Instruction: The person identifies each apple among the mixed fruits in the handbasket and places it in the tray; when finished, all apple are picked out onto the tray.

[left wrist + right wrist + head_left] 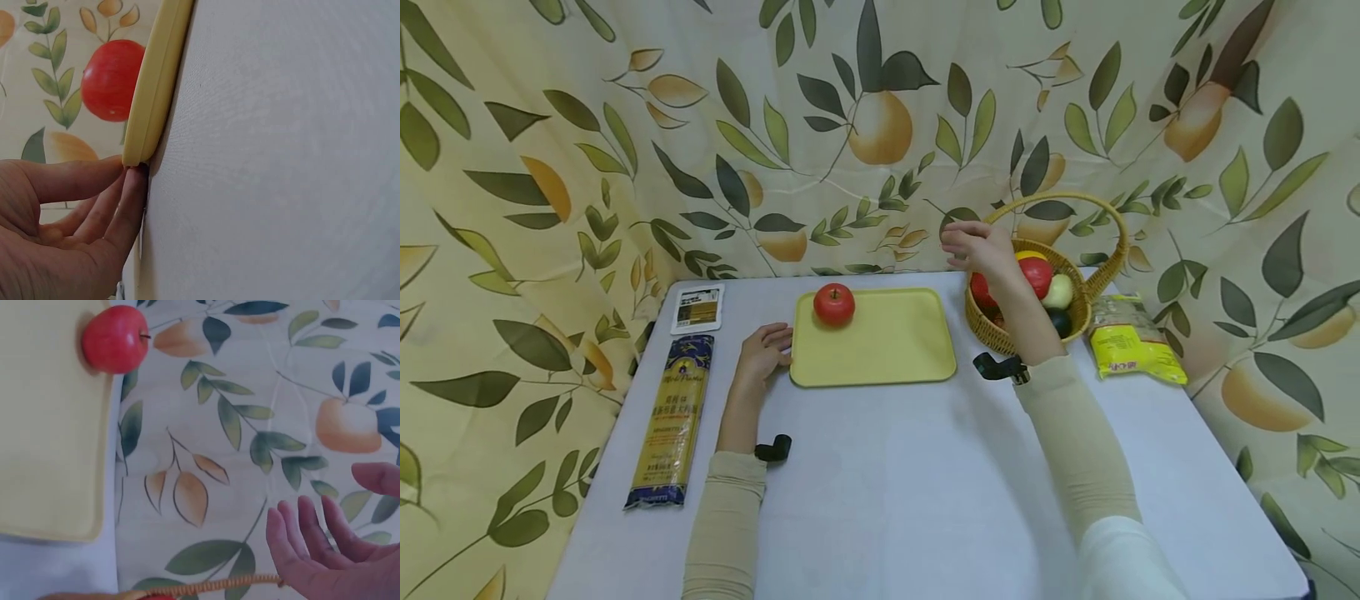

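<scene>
My left hand (pixel 763 357) is at the left edge of a yellow tray (pixel 895 333), thumb and fingertips against its rim (pixel 139 150) in a light pinch. On the tray's upper left lies a red apple (pixel 833 305), also seen beyond the rim in the left wrist view. My right hand (pixel 981 248) is raised over the left side of a wicker basket (pixel 992 332), its fingers loosely bent and holding nothing. Red, pale and dark fruit or vegetables fill the basket, partly hidden by my forearm. The right wrist view shows the empty palm and spread fingers (pixel 319 534).
Left of the tray lie a spaghetti packet (pixel 670 425) and a white-framed flat packet (pixel 697 309). A yellow-and-clear bag (pixel 1135 342) lies right of the basket, whose tall handle (pixel 1112 218) arches up. A patterned curtain (pixel 880 208) stands behind the white table (pixel 880 492).
</scene>
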Demonstrator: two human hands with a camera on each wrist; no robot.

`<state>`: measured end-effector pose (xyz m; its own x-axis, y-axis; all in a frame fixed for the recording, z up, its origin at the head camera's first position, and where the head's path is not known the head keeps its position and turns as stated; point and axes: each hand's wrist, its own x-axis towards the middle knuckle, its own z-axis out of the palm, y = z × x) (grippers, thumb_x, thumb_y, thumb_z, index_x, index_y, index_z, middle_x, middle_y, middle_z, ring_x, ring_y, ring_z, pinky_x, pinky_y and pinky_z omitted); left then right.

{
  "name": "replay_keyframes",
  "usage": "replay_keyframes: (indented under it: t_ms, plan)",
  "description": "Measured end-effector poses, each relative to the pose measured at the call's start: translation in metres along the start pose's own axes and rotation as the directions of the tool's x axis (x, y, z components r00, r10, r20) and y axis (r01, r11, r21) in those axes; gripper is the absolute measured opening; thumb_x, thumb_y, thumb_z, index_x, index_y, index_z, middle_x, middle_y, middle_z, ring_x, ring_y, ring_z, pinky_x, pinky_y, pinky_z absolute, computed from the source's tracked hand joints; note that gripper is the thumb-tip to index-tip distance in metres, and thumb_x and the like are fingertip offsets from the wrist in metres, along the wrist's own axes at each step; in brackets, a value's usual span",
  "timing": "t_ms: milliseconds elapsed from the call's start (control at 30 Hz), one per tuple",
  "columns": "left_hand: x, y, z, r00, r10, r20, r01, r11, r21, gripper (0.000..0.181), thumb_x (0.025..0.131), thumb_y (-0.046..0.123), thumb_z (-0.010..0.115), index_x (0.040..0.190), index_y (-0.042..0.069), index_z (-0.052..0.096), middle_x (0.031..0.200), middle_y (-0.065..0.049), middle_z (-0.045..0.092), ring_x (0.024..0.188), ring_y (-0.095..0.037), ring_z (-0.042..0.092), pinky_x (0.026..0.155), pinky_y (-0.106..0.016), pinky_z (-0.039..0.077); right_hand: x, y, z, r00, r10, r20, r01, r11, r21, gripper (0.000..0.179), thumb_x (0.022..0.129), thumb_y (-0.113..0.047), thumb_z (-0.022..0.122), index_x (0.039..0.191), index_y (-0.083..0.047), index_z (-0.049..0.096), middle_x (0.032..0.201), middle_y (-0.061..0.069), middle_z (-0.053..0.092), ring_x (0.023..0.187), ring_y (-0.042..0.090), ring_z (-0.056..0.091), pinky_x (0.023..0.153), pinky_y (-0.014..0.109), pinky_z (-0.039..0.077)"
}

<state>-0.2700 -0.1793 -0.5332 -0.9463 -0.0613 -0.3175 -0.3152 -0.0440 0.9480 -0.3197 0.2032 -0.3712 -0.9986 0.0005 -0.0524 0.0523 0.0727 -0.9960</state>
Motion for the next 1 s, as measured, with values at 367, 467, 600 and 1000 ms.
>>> replay_keyframes:
  t_ms: [367, 467, 600, 1000]
  plan:
    - [0.001, 0.001, 0.003, 0.998, 0.062, 0.015, -0.063, 0.996, 0.057, 0.078, 0.077, -0.034, 0.048, 0.150, -0.005, 0.047, 0.149, -0.023, 0.054, 0.137, -0.034, 0.054, 0.086, -0.023, 0.055, -0.014, -0.010, -0.047, 0.996, 0.027, -0.089, -0.020, 0.997, 0.075, 0.044, 0.099, -0.023, 0.072, 0.132, 0.004, 0.064, 0.107, 0.001, 0.075, 0.098, 0.015, 0.072, 0.081, 0.026, 0.061]
    - [0.000, 0.002, 0.004, 0.998, 0.058, 0.015, -0.059, 0.996, 0.065, 0.079, 0.077, -0.035, 0.050, 0.150, -0.004, 0.047, 0.150, -0.023, 0.054, 0.137, -0.033, 0.054, 0.086, -0.023, 0.056, -0.015, -0.009, -0.062, 0.991, 0.040, -0.127, -0.028, 0.995, 0.100, 0.036, 0.098, -0.023, 0.074, 0.126, -0.002, 0.070, 0.110, 0.003, 0.075, 0.100, 0.017, 0.072, 0.082, 0.029, 0.062]
    - [-0.003, 0.004, 0.004, 0.999, 0.049, 0.020, -0.050, 0.995, 0.085, 0.079, 0.078, -0.035, 0.051, 0.150, -0.004, 0.046, 0.150, -0.022, 0.054, 0.138, -0.033, 0.054, 0.091, -0.026, 0.056, -0.015, -0.004, -0.081, 0.983, 0.070, -0.167, -0.049, 0.991, 0.123, 0.024, 0.098, -0.023, 0.073, 0.119, -0.012, 0.074, 0.111, 0.000, 0.074, 0.106, 0.019, 0.071, 0.085, 0.030, 0.061]
    - [-0.007, 0.002, 0.007, 0.997, 0.079, 0.009, -0.079, 0.982, 0.171, 0.077, 0.079, -0.032, 0.053, 0.150, -0.003, 0.047, 0.148, -0.021, 0.056, 0.136, -0.032, 0.056, 0.102, -0.035, 0.053, -0.009, 0.012, -0.135, 0.922, 0.223, -0.318, -0.147, 0.958, 0.246, 0.024, 0.096, -0.022, 0.075, 0.117, -0.010, 0.072, 0.099, -0.003, 0.075, 0.088, 0.012, 0.074, 0.084, 0.029, 0.061]
